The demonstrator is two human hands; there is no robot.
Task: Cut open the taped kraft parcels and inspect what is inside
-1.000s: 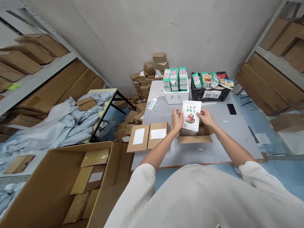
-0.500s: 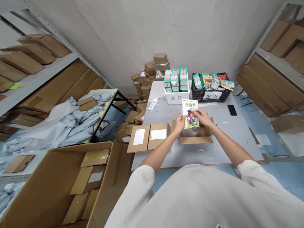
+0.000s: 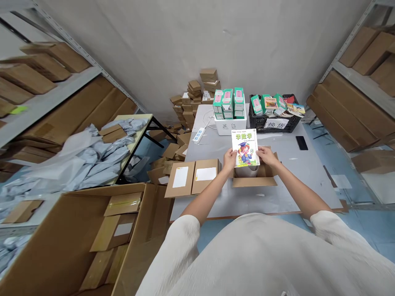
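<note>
Children's math booklet [image 3: 245, 148], both hands [image 3: 245, 157] holding it, above open carton [image 3: 254, 181]

Mailer boxes [image 3: 182, 181] lie left of the open carton [image 3: 254, 181].

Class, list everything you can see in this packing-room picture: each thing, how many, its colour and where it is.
picture book: one, green and white, held above the carton
cardboard carton: one, brown, open, on the table
mailer boxes: two, brown, white labels, left of the carton
foam box: one, white, under green boxes
plastic crate: one, black, beside the foam box
power strip: one, white, on the table
smartphone: one, black, on the table
left hand: one, holding the book
right hand: one, holding the book
</note>
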